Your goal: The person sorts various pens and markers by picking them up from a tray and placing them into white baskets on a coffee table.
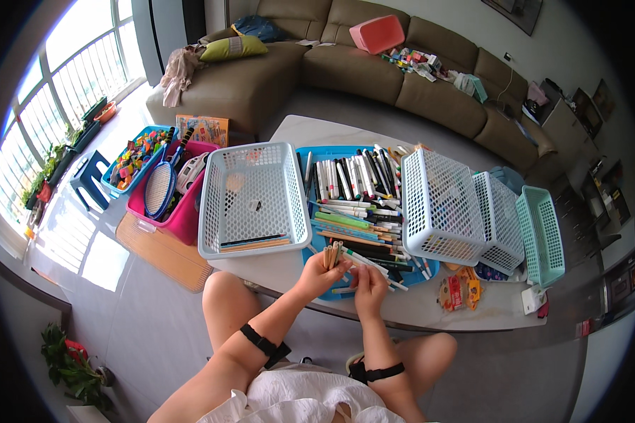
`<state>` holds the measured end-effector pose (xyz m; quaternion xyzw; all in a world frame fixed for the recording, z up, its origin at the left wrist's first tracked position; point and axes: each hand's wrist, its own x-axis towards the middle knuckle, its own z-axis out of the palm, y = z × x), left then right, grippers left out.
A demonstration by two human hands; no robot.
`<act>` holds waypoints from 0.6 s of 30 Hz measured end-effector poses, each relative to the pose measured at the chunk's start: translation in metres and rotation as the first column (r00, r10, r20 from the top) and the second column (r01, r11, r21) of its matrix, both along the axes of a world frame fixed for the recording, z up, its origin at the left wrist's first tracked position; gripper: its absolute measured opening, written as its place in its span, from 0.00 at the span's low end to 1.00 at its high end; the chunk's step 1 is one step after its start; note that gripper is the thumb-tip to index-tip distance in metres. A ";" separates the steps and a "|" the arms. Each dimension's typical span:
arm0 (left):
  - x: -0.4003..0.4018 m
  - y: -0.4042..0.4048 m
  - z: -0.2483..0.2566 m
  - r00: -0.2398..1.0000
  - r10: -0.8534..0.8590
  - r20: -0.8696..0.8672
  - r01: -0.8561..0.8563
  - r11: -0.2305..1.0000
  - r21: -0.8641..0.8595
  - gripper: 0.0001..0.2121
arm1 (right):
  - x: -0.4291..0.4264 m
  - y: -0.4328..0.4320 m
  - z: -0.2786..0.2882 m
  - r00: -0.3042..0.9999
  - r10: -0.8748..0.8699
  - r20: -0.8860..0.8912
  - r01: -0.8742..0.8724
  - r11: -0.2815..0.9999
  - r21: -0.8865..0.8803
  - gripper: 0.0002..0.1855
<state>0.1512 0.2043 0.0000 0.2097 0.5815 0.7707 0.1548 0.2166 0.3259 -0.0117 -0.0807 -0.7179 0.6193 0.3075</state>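
My left hand (323, 272) is closed around a small bundle of wooden pencils (332, 254), their ends pointing up. Close beside it on the right is my right hand (369, 285), its thumb and fingertips together; whether something small is between them cannot be made out. Both hands are over the near edge of a blue tray (323, 296), which is covered with markers (352, 177), pencils and a green pen case or thick pen (342, 220). To the left, a white perforated plastic basket (210, 211) holds a few pencils (256, 245) along its near side.
White perforated baskets (444, 203) (500, 222) and a mint basket (542, 238) stand at the right. Snack packets (457, 290) lie near the table's front edge. A pink bin (182, 222) with rackets and a blue bin (132, 180) of blocks stand left. A sofa (349, 69) is beyond.
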 end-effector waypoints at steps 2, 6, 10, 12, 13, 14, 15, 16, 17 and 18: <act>-0.001 0.000 -0.003 1.000 -0.014 0.005 0.014 1.000 -0.022 0.09 | 0.001 0.002 0.001 1.000 0.000 0.018 -0.001 0.999 0.045 0.15; -0.003 -0.001 -0.007 1.000 -0.026 -0.014 0.023 0.989 -0.143 0.09 | -0.002 0.001 -0.002 0.994 0.085 -0.064 -0.087 0.996 -0.036 0.14; -0.007 -0.004 0.023 0.952 -0.077 -0.296 -0.058 0.904 -0.423 0.07 | -0.004 0.005 0.027 0.974 0.221 -0.051 -0.227 0.950 -0.216 0.20; -0.013 -0.017 0.056 0.858 -0.142 -0.494 -0.199 0.794 -0.575 0.10 | -0.013 -0.014 0.079 0.938 0.268 -0.219 -0.305 0.939 -0.157 0.21; -0.017 -0.026 0.077 0.806 -0.153 -0.571 -0.295 0.733 -0.613 0.11 | -0.023 -0.025 0.096 0.947 0.209 -0.246 -0.239 0.966 -0.101 0.19; -0.022 -0.038 0.101 0.755 -0.176 -0.632 -0.379 0.668 -0.640 0.13 | -0.033 -0.028 0.109 0.962 0.218 -0.162 -0.240 0.961 -0.134 0.16; -0.030 -0.050 0.125 0.697 -0.211 -0.685 -0.463 0.596 -0.656 0.15 | -0.044 -0.030 0.119 0.970 0.229 -0.080 -0.239 0.956 -0.170 0.14; -0.039 -0.061 0.147 0.675 -0.258 -0.691 -0.491 0.542 -0.682 0.17 | -0.053 -0.038 0.134 0.971 0.236 -0.046 -0.241 0.959 -0.149 0.13; -0.051 -0.072 0.163 0.648 -0.303 -0.698 -0.524 0.488 -0.698 0.18 | -0.063 -0.045 0.147 0.969 0.245 -0.017 -0.245 0.962 -0.123 0.12; -0.067 -0.086 0.169 0.621 -0.336 -0.708 -0.529 0.488 -0.695 0.20 | -0.079 -0.055 0.150 0.953 0.278 -0.125 -0.298 0.936 -0.189 0.12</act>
